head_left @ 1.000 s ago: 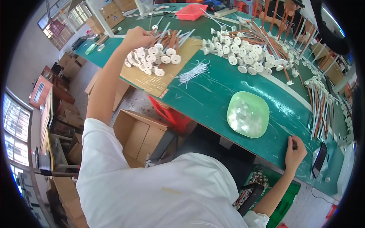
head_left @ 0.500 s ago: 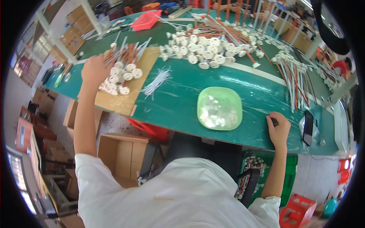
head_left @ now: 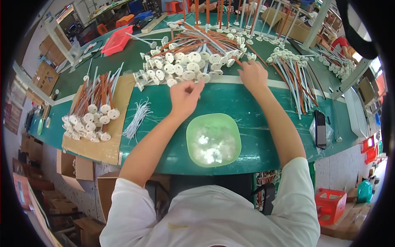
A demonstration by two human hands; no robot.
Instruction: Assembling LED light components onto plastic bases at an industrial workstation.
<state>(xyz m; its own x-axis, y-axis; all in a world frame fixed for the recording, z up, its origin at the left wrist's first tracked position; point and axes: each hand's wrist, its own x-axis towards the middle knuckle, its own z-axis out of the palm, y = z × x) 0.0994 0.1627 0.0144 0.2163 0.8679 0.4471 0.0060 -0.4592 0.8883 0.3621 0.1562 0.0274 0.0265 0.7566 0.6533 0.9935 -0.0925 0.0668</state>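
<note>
A big heap of rods with round white disc ends [head_left: 187, 66] lies before me, its rods brown and grey. At its near edge is my left hand [head_left: 185, 99], fingers curled together; whatever is in them, if anything, is hidden. My right hand [head_left: 254, 77] reaches the heap's right side and closes around the end of a brown rod [head_left: 238, 62]. Between my forearms sits a light green square bowl [head_left: 189, 140] of small shiny clear pieces. A smaller bundle of disc-ended rods [head_left: 96, 117] rests on cardboard [head_left: 113, 142] at the left, beside a bunch of thin white ties [head_left: 138, 120].
At the right lie more rods [head_left: 298, 84] and a black phone [head_left: 320, 129]. A red tray [head_left: 117, 40] is at the far left. Several rods stand upright [head_left: 220, 18] at the back, near other people. Cardboard boxes [head_left: 74, 166] and a red stool [head_left: 330, 206] are below the table.
My left hand has left the bundle on the cardboard and come right to the main heap. My right hand has moved from the table's right side up to the heap. The view has shifted.
</note>
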